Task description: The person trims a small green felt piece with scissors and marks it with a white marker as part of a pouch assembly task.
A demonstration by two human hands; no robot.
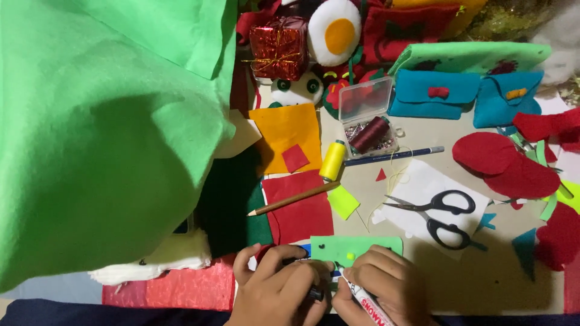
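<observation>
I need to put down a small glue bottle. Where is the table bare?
Barest patch: the tan table right of the right hand, below the black scissors. A smaller gap lies between the blue pencil and the scissors. The top edge is crowded with felt pouches and toys.

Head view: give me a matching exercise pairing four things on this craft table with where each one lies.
Things:
1. scissors
2. brown pencil
3. dark red thread spool
4. small red felt square

Places:
A. inside the clear plastic box
B. on the orange felt piece
C. on the white paper
D. across the top of the red felt sheet

Pairs: 1-C, 2-D, 3-A, 4-B
</observation>
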